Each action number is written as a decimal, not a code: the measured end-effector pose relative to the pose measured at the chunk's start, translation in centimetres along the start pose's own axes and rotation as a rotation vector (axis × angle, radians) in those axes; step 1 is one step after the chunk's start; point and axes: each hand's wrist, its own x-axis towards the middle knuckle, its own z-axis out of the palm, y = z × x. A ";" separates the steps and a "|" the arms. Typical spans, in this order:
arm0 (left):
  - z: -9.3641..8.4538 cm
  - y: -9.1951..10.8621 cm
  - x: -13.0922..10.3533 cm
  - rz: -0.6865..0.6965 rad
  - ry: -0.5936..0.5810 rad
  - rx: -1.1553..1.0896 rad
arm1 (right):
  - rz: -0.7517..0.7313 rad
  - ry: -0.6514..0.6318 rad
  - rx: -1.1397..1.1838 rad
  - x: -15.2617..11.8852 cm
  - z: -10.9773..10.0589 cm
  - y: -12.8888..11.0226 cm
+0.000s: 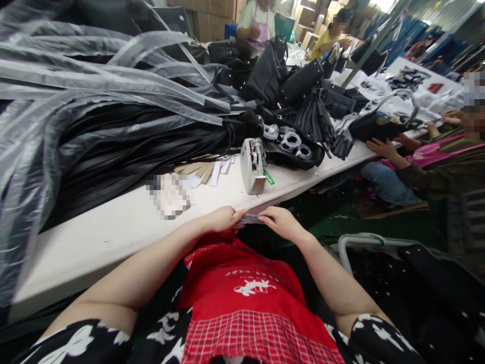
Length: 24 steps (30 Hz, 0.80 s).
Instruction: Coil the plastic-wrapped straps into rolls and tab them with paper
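Between my left hand (228,218) and my right hand (280,221) I have a small pale bundle (250,219), greyish with a faint lilac tint, thin and crumpled. It looks narrow and layered, with creases running from one hand towards the other and loose, uneven edges underneath. My grip is pinched on it from both sides, fingertips and thumbs closed at its two ends, so only the short middle stretch shows; what it is made of I cannot tell. It sits at the near edge of the white desk (125,235), just above my red apron (246,275). Past it on the desk stands a grey metal dispenser (250,167), with flat card strips (206,172) fanned out left of it and long black straps (125,146), some wrapped in cloudy film, heaped farther left.
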 end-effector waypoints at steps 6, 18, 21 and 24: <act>-0.8 0.1 -0.4 -0.124 -0.275 -0.691 | 0.104 -0.107 0.636 0.4 2.3 -0.4; 0.9 4.5 3.2 0.061 -0.114 -1.702 | 0.190 0.352 1.055 3.3 5.7 -3.6; 1.8 3.9 3.6 0.063 -0.073 -1.651 | 0.238 0.444 1.005 2.9 5.3 -3.5; 2.4 2.3 4.0 0.033 0.199 -1.341 | 0.216 0.457 0.910 1.8 4.0 -3.2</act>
